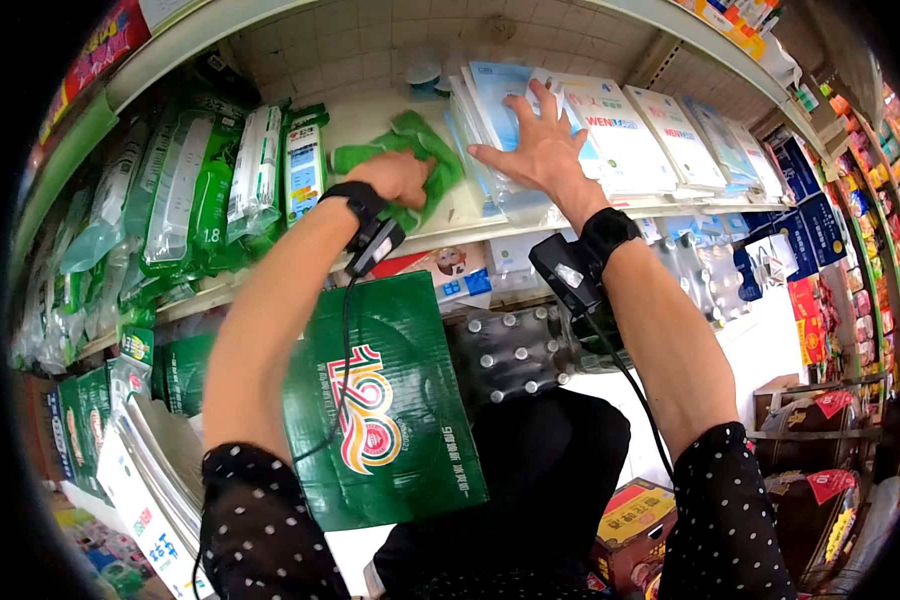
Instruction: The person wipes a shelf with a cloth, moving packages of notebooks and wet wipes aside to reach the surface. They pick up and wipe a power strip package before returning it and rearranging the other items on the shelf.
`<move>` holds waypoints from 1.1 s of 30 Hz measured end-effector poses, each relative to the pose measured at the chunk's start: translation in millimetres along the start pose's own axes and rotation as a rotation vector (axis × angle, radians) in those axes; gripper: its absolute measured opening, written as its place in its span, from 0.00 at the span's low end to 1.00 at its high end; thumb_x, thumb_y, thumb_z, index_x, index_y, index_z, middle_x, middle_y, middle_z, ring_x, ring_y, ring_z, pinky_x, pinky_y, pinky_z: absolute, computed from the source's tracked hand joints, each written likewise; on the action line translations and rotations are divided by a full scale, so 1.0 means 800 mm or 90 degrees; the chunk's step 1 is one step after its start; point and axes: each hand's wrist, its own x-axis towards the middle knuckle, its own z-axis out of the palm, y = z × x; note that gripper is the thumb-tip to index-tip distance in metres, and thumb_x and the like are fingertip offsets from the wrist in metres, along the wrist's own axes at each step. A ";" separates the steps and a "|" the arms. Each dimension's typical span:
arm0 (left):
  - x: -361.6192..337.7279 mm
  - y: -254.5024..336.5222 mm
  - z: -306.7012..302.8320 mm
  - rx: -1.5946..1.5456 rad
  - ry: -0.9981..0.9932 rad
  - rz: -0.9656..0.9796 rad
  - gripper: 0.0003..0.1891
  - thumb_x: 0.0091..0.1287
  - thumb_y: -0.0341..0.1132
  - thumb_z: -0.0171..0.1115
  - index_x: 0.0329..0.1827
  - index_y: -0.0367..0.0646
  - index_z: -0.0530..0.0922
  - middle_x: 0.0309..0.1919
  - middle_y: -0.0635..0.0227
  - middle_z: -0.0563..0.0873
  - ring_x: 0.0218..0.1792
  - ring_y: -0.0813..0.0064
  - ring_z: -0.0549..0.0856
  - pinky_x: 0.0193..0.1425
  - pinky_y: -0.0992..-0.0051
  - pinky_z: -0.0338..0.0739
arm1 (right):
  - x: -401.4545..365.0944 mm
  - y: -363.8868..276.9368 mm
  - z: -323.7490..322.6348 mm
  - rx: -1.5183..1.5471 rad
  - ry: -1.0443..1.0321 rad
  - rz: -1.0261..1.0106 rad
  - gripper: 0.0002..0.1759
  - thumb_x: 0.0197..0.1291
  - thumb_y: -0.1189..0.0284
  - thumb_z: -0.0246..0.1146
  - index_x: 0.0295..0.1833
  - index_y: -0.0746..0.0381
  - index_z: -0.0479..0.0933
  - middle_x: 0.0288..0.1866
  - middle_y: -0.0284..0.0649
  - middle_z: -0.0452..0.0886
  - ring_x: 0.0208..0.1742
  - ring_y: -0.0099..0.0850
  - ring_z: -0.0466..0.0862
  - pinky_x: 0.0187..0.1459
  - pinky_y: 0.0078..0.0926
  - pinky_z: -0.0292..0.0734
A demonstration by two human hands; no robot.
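Note:
A crumpled green cloth (407, 132) lies on the shelf board (365, 112), bunched under my left hand (398, 178), whose fingers are curled on it. My right hand (542, 148) is spread wide, its fingers against a stack of light blue and white packets (495, 90) just right of the cloth. More white packets with red lettering (610, 125) stand in a row beyond that hand. Left of the cloth is a narrow green and white package (305, 160). Both wrists wear black straps with small cabled devices.
Green plastic-wrapped packs (185, 190) fill the shelf's left side. Below the shelf stand a large green carton (390, 400) and shrink-wrapped bottles (510, 350). A red and yellow box (635, 520) sits low on the right. The upper shelf edge (210, 40) overhangs my hands.

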 end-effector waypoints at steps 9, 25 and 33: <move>0.002 -0.026 0.027 -0.046 0.100 0.218 0.39 0.48 0.19 0.53 0.68 0.56 0.68 0.55 0.51 0.77 0.59 0.52 0.76 0.61 0.63 0.72 | -0.008 0.007 0.009 0.022 0.030 0.000 0.49 0.40 0.35 0.63 0.67 0.48 0.66 0.77 0.42 0.48 0.71 0.59 0.58 0.64 0.73 0.45; 0.006 0.008 0.040 0.057 0.509 0.148 0.24 0.50 0.32 0.66 0.54 0.54 0.79 0.54 0.64 0.77 0.62 0.61 0.71 0.67 0.56 0.61 | -0.006 0.008 0.013 0.021 0.046 0.004 0.49 0.39 0.35 0.64 0.67 0.48 0.66 0.76 0.44 0.50 0.71 0.58 0.58 0.63 0.72 0.46; 0.015 0.023 0.050 -0.094 0.307 0.262 0.12 0.49 0.35 0.69 0.38 0.49 0.80 0.44 0.67 0.79 0.55 0.62 0.74 0.57 0.61 0.65 | -0.009 0.010 0.017 0.040 0.064 -0.002 0.50 0.37 0.35 0.64 0.67 0.48 0.67 0.76 0.42 0.50 0.70 0.64 0.55 0.63 0.73 0.45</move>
